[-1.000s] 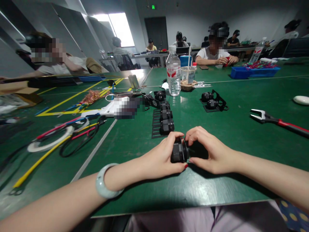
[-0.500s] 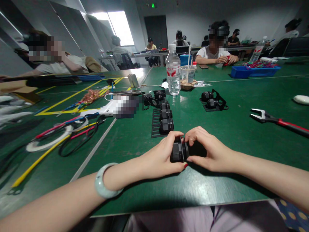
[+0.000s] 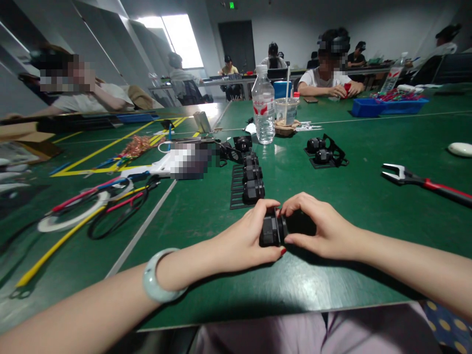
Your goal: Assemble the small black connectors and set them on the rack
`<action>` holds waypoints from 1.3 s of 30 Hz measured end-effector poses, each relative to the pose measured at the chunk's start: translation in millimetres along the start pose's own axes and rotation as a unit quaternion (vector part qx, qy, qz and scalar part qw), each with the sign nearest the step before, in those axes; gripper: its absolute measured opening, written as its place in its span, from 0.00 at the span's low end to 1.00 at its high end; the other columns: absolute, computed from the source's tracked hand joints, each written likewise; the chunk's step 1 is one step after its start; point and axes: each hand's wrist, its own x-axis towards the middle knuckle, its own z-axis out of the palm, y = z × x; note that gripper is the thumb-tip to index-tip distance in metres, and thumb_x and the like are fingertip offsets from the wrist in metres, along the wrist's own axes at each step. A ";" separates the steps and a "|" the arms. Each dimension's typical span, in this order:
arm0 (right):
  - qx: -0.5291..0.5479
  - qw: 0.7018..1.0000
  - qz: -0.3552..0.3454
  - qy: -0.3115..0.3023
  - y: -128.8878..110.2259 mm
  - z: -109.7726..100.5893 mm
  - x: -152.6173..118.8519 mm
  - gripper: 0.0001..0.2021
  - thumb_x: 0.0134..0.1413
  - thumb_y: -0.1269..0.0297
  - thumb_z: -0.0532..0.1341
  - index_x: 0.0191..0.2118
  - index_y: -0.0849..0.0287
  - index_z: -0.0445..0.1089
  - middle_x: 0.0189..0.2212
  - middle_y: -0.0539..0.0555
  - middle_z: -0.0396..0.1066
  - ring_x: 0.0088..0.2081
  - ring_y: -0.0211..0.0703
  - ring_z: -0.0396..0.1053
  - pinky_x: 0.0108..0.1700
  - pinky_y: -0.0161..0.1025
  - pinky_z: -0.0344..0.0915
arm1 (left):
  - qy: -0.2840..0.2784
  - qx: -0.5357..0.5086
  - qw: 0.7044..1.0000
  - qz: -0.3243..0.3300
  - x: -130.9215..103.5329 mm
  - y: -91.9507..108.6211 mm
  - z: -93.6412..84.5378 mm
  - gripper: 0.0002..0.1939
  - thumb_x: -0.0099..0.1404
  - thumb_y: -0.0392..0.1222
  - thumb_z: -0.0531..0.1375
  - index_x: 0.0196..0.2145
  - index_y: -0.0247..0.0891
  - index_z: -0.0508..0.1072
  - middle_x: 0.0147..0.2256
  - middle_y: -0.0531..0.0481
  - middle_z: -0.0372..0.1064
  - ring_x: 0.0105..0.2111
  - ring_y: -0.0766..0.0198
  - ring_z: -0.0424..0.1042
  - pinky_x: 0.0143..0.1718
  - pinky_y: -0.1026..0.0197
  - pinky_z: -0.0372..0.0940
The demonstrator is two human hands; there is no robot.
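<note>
Between my hands, just above the green table [image 3: 346,216], is a black plastic cable gland [image 3: 268,232] lying on its side. My left hand [image 3: 248,231] is wrapped around its hexagonal body, thumb and fingers on opposite sides. With fingertips and thumb, my right hand [image 3: 320,223] pinches the ring-shaped nut [image 3: 282,227] at the gland's right end. A dark gap shows inside the curl of that hand. Directly beyond stands a row of black cable glands [image 3: 252,189] beside slotted black plates [image 3: 237,184]. Farther right, two more glands [image 3: 323,155] rest by a black bracket.
Red-handled pliers [image 3: 424,183] lie to the right. A water bottle [image 3: 263,105] and a drink cup [image 3: 285,110] stand beyond the gland row. Coloured cables [image 3: 66,241] spread on the left. Across the table a person [image 3: 320,81] works near a blue tray [image 3: 401,107].
The whole view has shifted very slightly. Both hands keep the same hold on the cable gland, with hardly any visible finger movement.
</note>
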 end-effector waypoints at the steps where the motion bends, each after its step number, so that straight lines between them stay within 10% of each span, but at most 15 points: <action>1: 0.000 1.000 0.003 -0.001 -0.1 -0.1 0.0 0.15 0.42 0.63 0.63 0.37 0.58 0.59 0.36 0.55 0.66 0.39 0.44 0.63 0.41 0.42 0.59 | -0.001 0.001 1.000 -0.002 -0.1 0.0 0.1 0.29 0.51 0.42 0.59 0.49 0.37 0.51 0.42 0.46 0.58 0.40 0.59 0.63 0.40 0.57 0.61; 39: 0.007 0.997 -0.070 0.006 -2.9 -2.1 -0.4 0.19 0.40 0.66 0.62 0.40 0.59 0.56 0.43 0.59 0.55 0.47 0.47 0.55 0.47 0.47 0.57 | -0.003 0.009 1.000 0.005 0.5 -1.2 -0.1 0.29 0.51 0.39 0.58 0.49 0.38 0.51 0.41 0.48 0.58 0.39 0.60 0.63 0.38 0.59 0.61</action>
